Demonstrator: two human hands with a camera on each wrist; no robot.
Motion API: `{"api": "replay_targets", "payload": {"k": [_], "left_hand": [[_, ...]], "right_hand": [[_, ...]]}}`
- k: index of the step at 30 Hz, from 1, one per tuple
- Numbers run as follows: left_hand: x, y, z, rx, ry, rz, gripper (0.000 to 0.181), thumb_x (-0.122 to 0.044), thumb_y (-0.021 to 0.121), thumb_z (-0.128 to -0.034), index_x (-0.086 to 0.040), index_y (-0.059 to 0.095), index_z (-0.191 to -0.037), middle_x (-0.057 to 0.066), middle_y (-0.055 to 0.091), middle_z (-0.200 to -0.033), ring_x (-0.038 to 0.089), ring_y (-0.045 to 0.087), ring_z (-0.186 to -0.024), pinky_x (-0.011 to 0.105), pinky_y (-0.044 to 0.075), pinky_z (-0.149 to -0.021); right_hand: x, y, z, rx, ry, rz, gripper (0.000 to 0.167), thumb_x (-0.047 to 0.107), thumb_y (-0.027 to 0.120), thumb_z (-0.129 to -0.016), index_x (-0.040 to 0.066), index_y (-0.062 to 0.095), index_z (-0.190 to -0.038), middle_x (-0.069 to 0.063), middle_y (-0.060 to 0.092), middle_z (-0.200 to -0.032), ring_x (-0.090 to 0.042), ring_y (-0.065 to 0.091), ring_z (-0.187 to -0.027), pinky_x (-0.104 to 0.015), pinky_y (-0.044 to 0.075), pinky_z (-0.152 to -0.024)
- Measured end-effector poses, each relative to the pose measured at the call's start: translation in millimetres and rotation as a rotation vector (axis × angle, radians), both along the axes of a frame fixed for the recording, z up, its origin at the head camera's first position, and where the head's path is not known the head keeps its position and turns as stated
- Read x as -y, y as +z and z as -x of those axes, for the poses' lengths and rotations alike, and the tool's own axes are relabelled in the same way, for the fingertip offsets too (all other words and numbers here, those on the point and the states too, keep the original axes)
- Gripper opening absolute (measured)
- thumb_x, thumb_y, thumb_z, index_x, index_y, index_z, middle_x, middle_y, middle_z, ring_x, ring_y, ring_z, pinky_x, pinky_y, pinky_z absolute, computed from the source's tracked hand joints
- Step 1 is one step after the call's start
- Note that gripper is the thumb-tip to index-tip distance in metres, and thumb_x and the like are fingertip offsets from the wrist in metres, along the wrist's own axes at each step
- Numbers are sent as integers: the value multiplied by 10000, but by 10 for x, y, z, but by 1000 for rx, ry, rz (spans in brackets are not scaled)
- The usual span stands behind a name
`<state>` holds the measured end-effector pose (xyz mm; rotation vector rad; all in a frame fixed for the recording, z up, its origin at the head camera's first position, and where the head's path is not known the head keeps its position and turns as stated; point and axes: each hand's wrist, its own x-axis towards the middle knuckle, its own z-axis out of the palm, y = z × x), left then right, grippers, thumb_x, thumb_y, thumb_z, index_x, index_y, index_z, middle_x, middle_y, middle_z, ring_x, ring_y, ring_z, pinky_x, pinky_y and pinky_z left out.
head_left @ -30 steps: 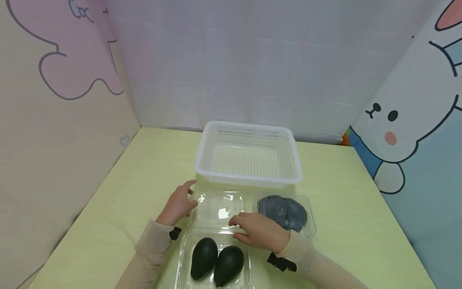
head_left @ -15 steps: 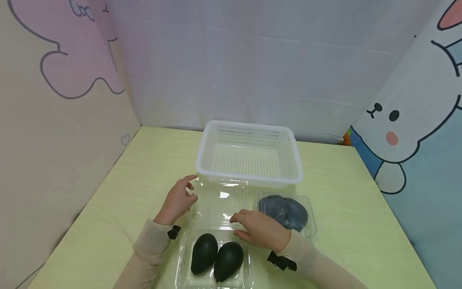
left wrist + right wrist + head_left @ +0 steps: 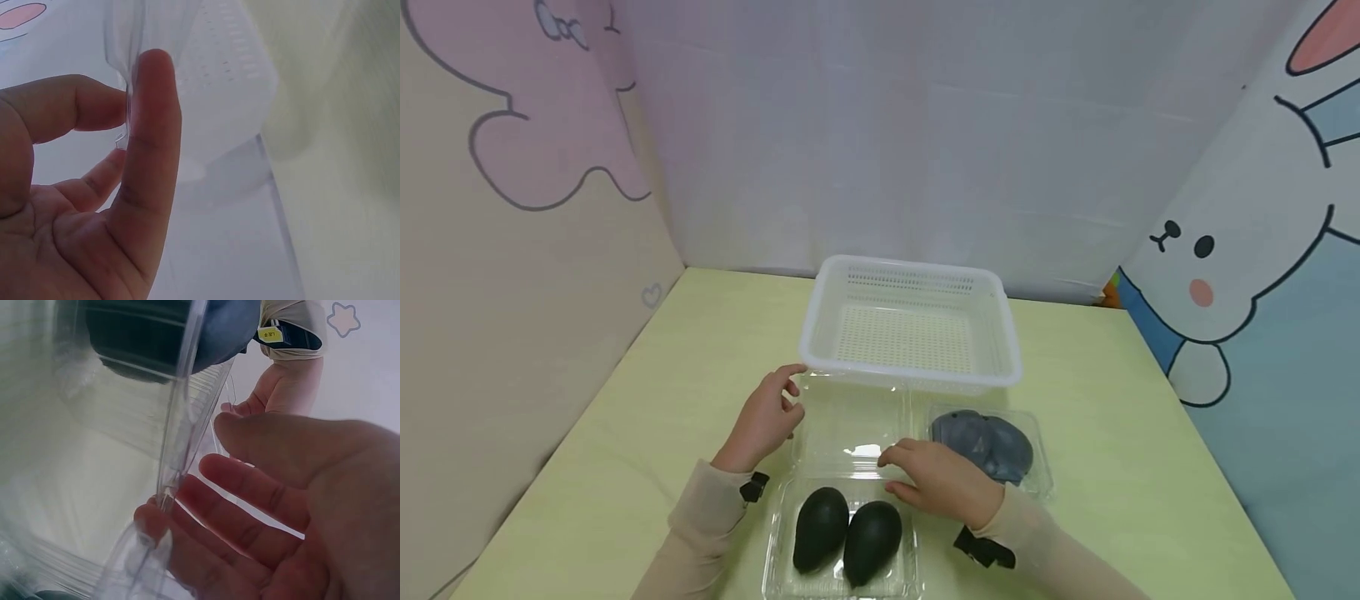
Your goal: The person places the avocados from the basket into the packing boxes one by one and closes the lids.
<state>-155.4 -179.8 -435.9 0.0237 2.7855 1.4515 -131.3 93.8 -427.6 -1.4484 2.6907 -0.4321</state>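
Note:
A clear plastic clamshell box lies unfolded. Two dark pear-shaped fruits resembling avocados rest side by side in its near half. My left hand pinches the far left part of its lid between thumb and finger; the left wrist view shows the lid's thin plastic edge there. Over the right end of the hinge is my right hand, thumb and fingers spread apart. In the right wrist view its fingertips touch the clear plastic, and one fruit shows behind the wall.
Behind the lid stands a white perforated basket, very near its far edge. On the right, partly behind my right hand, another clear box holds grey-blue rounded things of unclear kind. Patterned walls enclose the yellow table.
The lid's far edge has risen toward the basket, with my left hand at its left side and slightly higher than before. My right hand has stayed at the hinge.

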Motion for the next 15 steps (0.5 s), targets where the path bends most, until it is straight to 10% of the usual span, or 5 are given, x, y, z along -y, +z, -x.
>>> {"api": "replay_targets", "payload": {"k": [15], "left_hand": [[35,19,-81,7,1,-67,533,11,542,-848,-92,468,-1366,115,507,-986,196,544,-690,290,529,-497]], "right_hand": [[5,34,-95,-4,-8,2,240,219,684,-904,102,653,-1111,-7,657,-1008,-98,639,-839,-230,534,-727]]}}
